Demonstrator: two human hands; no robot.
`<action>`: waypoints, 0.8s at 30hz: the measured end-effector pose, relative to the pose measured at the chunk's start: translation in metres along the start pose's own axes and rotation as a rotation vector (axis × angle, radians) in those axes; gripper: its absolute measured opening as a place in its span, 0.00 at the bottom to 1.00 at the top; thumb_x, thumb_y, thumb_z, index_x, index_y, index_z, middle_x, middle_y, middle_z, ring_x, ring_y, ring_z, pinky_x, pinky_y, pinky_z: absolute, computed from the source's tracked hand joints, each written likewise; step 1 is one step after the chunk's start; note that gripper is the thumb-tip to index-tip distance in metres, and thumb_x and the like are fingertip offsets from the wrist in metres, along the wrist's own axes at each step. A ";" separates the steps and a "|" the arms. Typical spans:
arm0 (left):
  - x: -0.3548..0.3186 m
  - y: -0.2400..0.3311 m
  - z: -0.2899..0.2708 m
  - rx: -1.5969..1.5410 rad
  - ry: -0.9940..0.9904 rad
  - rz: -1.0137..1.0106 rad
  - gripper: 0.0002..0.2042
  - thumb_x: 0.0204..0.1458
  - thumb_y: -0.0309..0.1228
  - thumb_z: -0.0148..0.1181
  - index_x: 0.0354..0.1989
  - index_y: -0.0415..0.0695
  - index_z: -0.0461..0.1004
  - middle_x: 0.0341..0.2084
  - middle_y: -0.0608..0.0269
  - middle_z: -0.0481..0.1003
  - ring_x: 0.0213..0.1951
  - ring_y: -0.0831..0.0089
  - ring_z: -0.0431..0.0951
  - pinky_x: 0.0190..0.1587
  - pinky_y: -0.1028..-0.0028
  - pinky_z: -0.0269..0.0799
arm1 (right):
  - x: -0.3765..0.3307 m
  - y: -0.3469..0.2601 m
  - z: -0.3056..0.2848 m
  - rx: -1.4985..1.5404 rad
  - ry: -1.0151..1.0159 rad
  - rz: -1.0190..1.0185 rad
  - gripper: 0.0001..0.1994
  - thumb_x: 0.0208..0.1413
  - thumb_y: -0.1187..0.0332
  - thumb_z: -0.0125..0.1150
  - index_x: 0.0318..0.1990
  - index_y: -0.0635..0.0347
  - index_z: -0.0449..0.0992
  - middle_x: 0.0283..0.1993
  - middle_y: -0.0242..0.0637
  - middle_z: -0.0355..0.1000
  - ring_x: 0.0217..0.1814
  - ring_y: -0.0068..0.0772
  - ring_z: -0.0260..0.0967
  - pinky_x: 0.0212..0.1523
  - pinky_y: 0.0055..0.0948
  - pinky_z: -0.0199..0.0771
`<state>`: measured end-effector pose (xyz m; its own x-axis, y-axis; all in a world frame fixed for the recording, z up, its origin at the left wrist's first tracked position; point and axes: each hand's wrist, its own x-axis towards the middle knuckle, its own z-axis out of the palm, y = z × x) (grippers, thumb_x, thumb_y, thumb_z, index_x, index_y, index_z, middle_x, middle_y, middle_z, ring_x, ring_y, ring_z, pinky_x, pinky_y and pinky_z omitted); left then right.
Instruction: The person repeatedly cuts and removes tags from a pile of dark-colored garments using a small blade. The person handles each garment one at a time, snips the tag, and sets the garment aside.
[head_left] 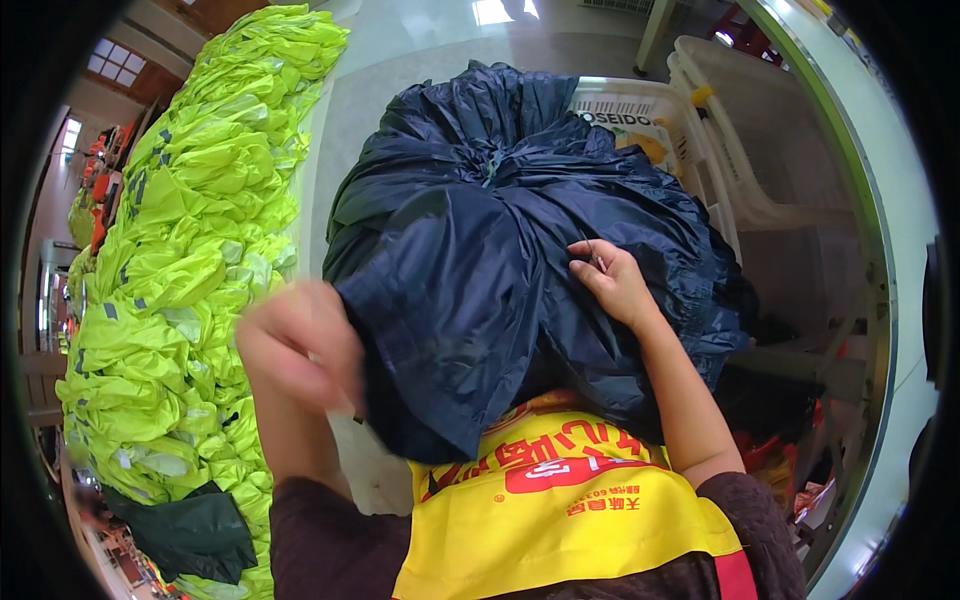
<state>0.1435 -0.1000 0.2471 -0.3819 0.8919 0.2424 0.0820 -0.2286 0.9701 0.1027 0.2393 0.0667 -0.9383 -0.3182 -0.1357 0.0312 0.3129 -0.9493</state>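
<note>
A big heap of dark navy fabric (450, 290), thin and shiny, lies in front of me, gathered and tied in a knot near its top. My left hand (305, 345) is raised at the heap's left edge, blurred by motion. Its fingers are curled in, and a small dark tip shows below them; what it belongs to is unclear. On the right part of the fabric rests my right hand (612, 282). Thumb and forefinger are bent toward each other around something small and dark that I cannot make out.
A long pile of bright yellow-green garments (200, 270) runs along my left, with a dark green cloth (185, 530) on its near end. Behind the heap to the right stand a white crate (725, 200) and a translucent plastic bin (770, 130). A table edge (890, 200) borders the far right.
</note>
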 end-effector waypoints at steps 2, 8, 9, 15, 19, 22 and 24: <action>-0.004 -0.024 -0.038 -0.389 0.337 0.484 0.13 0.53 0.38 0.56 0.24 0.41 0.74 0.09 0.66 0.71 0.09 0.79 0.67 0.11 0.83 0.56 | -0.001 0.004 -0.003 0.052 -0.003 -0.029 0.12 0.51 0.68 0.59 0.41 0.66 0.74 0.24 0.28 0.66 0.27 0.17 0.59 0.31 0.19 0.62; 0.088 -0.166 -0.149 1.371 0.623 -0.650 0.19 0.42 0.45 0.64 0.39 0.46 0.77 0.34 0.55 0.77 0.38 0.61 0.77 0.39 0.65 0.73 | -0.003 0.007 -0.010 0.362 -0.076 0.031 0.08 0.52 0.70 0.57 0.38 0.64 0.74 0.25 0.19 0.63 0.26 0.11 0.54 0.29 0.14 0.55; 0.094 -0.196 -0.147 1.355 0.590 -0.770 0.22 0.39 0.47 0.66 0.42 0.50 0.76 0.35 0.53 0.76 0.40 0.55 0.76 0.41 0.61 0.72 | -0.002 0.011 -0.011 0.393 -0.074 0.037 0.08 0.52 0.70 0.57 0.39 0.63 0.74 0.25 0.19 0.62 0.26 0.10 0.54 0.29 0.14 0.55; 0.089 -0.246 -0.133 1.338 0.682 -0.696 0.12 0.44 0.40 0.62 0.33 0.48 0.80 0.39 0.56 0.75 0.42 0.57 0.74 0.43 0.64 0.71 | -0.004 0.007 -0.014 0.405 -0.108 0.028 0.09 0.52 0.71 0.58 0.41 0.63 0.74 0.25 0.18 0.61 0.26 0.10 0.53 0.29 0.13 0.54; 0.077 -0.256 -0.146 0.757 1.067 -0.445 0.11 0.51 0.36 0.58 0.27 0.40 0.78 0.34 0.61 0.76 0.37 0.71 0.73 0.43 0.74 0.66 | -0.002 0.014 -0.015 0.411 -0.107 0.029 0.09 0.52 0.72 0.58 0.41 0.63 0.74 0.24 0.18 0.61 0.26 0.10 0.53 0.29 0.13 0.54; 0.078 -0.246 -0.136 0.238 1.200 -0.275 0.12 0.55 0.32 0.53 0.23 0.38 0.73 0.30 0.64 0.75 0.34 0.80 0.69 0.42 0.79 0.62 | -0.002 0.016 -0.014 0.451 -0.113 0.042 0.09 0.53 0.71 0.57 0.41 0.63 0.74 0.24 0.18 0.61 0.26 0.10 0.53 0.29 0.13 0.54; 0.089 -0.236 -0.124 0.151 1.169 -0.213 0.10 0.55 0.30 0.53 0.24 0.39 0.73 0.28 0.64 0.74 0.33 0.79 0.70 0.42 0.79 0.62 | -0.001 0.018 -0.016 0.447 -0.123 0.043 0.09 0.53 0.71 0.57 0.41 0.63 0.74 0.24 0.18 0.61 0.26 0.10 0.53 0.29 0.13 0.54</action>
<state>-0.0237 -0.0154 0.0383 -1.0000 -0.0060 -0.0069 -0.0069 -0.0018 1.0000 0.0991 0.2594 0.0541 -0.8858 -0.4258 -0.1844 0.2395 -0.0793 -0.9676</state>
